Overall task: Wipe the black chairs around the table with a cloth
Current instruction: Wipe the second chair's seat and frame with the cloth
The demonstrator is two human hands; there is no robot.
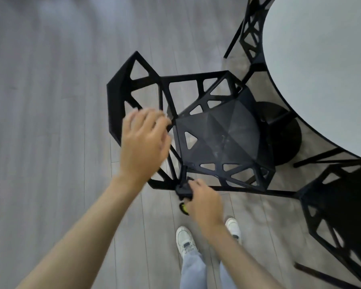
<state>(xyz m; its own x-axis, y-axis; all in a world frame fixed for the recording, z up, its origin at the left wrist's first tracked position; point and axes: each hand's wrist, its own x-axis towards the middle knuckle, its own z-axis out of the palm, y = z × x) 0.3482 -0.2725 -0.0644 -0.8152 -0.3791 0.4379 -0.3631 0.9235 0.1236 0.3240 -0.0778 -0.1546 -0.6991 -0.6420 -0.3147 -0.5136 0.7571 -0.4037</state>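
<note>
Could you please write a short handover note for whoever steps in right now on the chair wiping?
Left hand: blurred, above the middle chair's backrest, holding nothing visible.
Right hand: grips a dark cloth at the chair's near edge.
Two more black chairs stand by the round table, one at the top, one at the right.
Done: cannot tell; the middle seat shows pale marks.
Left: finish this chair, then the others.

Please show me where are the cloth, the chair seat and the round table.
cloth [183, 189]: head view, dark bundle beside right hand's fingers.
chair seat [221, 138]: head view, middle of the seat.
round table [321, 69]: head view, bare grey top.
</note>
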